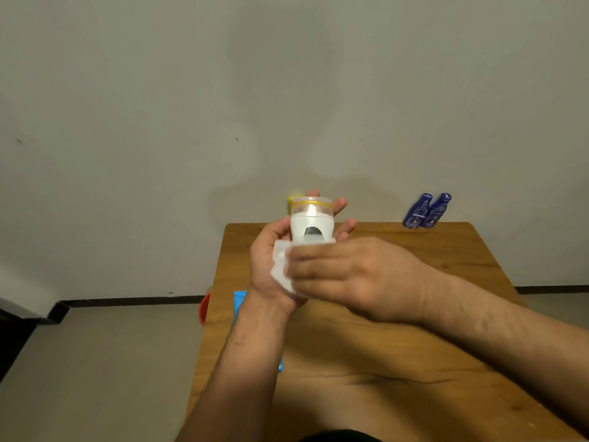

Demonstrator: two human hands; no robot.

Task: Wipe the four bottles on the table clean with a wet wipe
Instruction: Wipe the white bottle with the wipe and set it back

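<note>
A white bottle (310,223) with a clear cap and a yellow ring is held up above the wooden table (414,346). My left hand (271,266) grips it from behind, its fingers wrapped round the body. My right hand (344,275) presses a white wet wipe (282,269) against the bottle's lower part, fingers laid across the wipe. Two dark blue bottles (425,211) stand side by side at the table's far right edge. A yellow thing (291,202) shows just behind the white bottle, mostly hidden.
A blue flat pack (239,303) lies on the table's left side, partly under my left forearm. A red container (204,309) sits on the floor beside the table's left edge. A plain wall stands close behind the table.
</note>
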